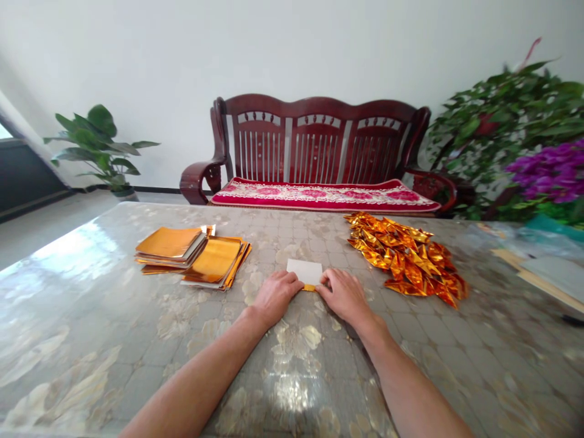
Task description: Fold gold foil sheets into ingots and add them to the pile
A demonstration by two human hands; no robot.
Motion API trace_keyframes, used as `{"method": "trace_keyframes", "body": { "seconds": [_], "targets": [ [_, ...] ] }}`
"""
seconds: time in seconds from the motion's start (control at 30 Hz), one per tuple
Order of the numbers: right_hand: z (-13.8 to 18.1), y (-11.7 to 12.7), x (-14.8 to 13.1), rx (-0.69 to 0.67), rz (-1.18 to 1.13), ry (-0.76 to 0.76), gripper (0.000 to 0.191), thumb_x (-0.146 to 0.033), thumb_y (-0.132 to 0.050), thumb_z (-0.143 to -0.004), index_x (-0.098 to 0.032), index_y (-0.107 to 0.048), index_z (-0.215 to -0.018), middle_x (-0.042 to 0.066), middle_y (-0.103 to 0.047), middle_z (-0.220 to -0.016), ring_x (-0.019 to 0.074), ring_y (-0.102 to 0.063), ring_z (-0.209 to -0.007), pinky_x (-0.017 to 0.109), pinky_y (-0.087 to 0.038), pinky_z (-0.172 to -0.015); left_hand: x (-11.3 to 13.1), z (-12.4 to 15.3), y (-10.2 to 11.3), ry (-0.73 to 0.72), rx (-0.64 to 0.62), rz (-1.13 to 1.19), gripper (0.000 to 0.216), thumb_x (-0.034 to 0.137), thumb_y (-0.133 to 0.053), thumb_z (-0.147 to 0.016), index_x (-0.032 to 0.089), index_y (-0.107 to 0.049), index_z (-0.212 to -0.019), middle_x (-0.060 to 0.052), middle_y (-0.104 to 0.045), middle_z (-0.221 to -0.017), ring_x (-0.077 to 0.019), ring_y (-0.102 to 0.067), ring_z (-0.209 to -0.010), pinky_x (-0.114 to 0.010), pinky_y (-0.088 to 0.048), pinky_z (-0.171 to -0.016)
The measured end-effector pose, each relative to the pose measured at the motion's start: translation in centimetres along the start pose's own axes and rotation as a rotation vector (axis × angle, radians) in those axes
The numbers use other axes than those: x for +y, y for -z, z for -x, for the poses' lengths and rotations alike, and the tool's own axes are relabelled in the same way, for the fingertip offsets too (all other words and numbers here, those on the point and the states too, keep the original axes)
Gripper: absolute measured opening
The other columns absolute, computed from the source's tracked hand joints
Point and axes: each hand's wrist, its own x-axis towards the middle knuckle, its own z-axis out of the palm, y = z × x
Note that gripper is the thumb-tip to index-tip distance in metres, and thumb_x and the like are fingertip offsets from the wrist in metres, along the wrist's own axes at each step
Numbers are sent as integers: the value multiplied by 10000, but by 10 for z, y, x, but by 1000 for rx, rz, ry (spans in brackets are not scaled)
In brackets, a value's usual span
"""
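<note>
A small sheet of foil paper [305, 270] lies on the table with its pale side up. Its near edge is turned over, so a narrow gold strip shows there. At the left end of that strip my left hand [279, 295] is closed, pinching the fold. My right hand [343, 293] pinches the right end in the same way. Off to the left sit stacks of flat gold foil sheets [214, 258]. On the right is a heap of folded, pointed gold foil pieces [406, 255].
The table [191, 353] has a shiny, flower-patterned cover. Behind it stands a dark red wooden bench [314, 146] with a red and white cushion. A potted plant [103, 146] is at the left. Purple flowers [550, 170], plastic and boards are at the right.
</note>
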Motion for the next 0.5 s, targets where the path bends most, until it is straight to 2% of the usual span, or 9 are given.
{"method": "trace_keyframes", "body": {
  "seconds": [0.13, 0.23, 0.33, 0.4, 0.5],
  "targets": [
    [2, -1, 1, 46, 7, 55, 111, -328, -637, -899, -218, -623, -895, 16, -653, -922, 194, -562, -898, 297, -309, -748, 16, 3, 4, 24, -54, -137, 161, 224, -500, -976, 193, -629, -1067, -55, -641, -937, -232, -601, -927, -359, -469, -834],
    [4, 0, -2, 82, 49, 219, 60, -259, -605, -935, -231, -649, -905, 22, -652, -949, 201, -543, -945, 305, -319, -778, 30, 5, 4, 72, -78, -182, 158, 168, -488, -965, 158, -588, -1087, -77, -635, -978, -240, -606, -923, -371, -480, -824],
    [6, 0, -10, 71, 99, 373, 113, -218, -574, -960, -236, -673, -909, 18, -663, -939, 198, -539, -936, 314, -327, -790, 40, 7, 2, 85, -65, -191, 152, 138, -492, -950, 148, -576, -1076, -90, -626, -1000, -249, -593, -958, -369, -488, -833],
    [8, -2, -15, 51, 124, 410, 118, -221, -573, -964, -232, -681, -916, 16, -665, -915, 194, -548, -919, 313, -338, -789, 43, 9, 1, 95, -61, -197, 157, 116, -494, -937, 135, -578, -1068, -99, -622, -1013, -250, -587, -973, -364, -493, -846],
    [11, -3, -22, 23, 190, 389, 135, -206, -567, -963, -220, -684, -897, 26, -668, -899, 195, -564, -903, 313, -357, -781, 45, 11, 1, 104, -61, -220, 202, 90, -496, -920, 111, -575, -1105, -116, -618, -1042, -256, -586, -1000, -369, -497, -871]
  ]
}}
